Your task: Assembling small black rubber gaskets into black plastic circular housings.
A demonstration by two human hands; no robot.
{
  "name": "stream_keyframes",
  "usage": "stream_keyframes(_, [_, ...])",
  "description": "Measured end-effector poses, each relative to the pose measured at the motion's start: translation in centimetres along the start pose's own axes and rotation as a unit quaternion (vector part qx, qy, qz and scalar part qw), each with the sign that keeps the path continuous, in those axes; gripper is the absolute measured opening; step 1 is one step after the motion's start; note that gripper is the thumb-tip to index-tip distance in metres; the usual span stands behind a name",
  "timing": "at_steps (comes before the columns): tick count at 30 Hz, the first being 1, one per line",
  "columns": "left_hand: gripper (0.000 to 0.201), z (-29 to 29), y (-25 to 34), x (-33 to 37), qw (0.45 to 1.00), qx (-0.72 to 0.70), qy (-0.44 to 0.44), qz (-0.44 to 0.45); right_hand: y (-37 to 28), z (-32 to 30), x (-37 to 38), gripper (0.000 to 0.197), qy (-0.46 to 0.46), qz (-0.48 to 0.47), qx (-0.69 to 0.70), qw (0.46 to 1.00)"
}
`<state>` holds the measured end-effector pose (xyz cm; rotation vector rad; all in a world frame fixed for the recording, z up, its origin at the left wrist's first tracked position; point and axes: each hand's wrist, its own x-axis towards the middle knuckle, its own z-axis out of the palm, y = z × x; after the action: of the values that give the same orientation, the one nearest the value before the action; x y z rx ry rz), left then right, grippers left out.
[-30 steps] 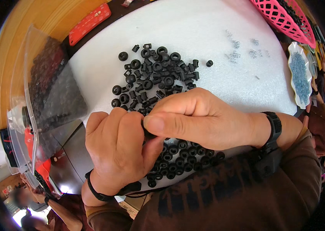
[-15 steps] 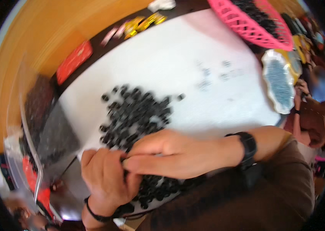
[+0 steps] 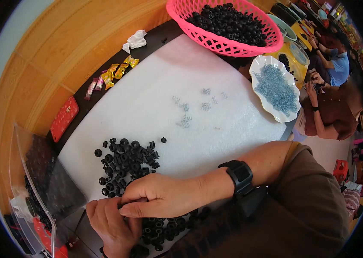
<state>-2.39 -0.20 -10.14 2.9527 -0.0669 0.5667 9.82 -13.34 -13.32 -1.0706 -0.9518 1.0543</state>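
Where a wooden wall (image 3: 31, 73) curves left of the white sheet (image 3: 147, 103), the dark bench (image 3: 158, 44) borders it; a pink basket (image 3: 216, 45) stands beyond its far edge. At the sheet's near-left side, the left hand, (image 3: 115, 221) curled, and the right hand, (image 3: 164, 198) thumb and finger pinched, grip a small black piece, (image 3: 120, 206) mostly hidden, near scattered black parts (image 3: 123, 159). Compared with a second ago, the view has shifted, showing more basket; both hands remain together.

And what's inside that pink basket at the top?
The pink basket holds a heap of small black parts, some ring-shaped. The heap covers the basket's bottom, so anything underneath is hidden.
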Motion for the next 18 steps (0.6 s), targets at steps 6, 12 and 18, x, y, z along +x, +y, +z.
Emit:
stream_keyframes(6, [0.023,-0.1,0.3,0.0,1.000,-0.001,0.004,0.002,-0.1,0.0,0.0,0.026,0.033,-0.077,-0.043,0.996])
stream_keyframes(12, [0.022,0.0,0.5,-0.2,0.997,-0.062,-0.002,-0.046,0.4,0.1,0.1,0.027,0.042,-0.100,-0.036,0.993])
stream_keyframes(18, [0.023,-1.1,1.3,-0.3,0.996,-0.006,0.030,-0.082,0.1,0.6,0.2,0.024,0.044,-0.100,-0.037,0.993])
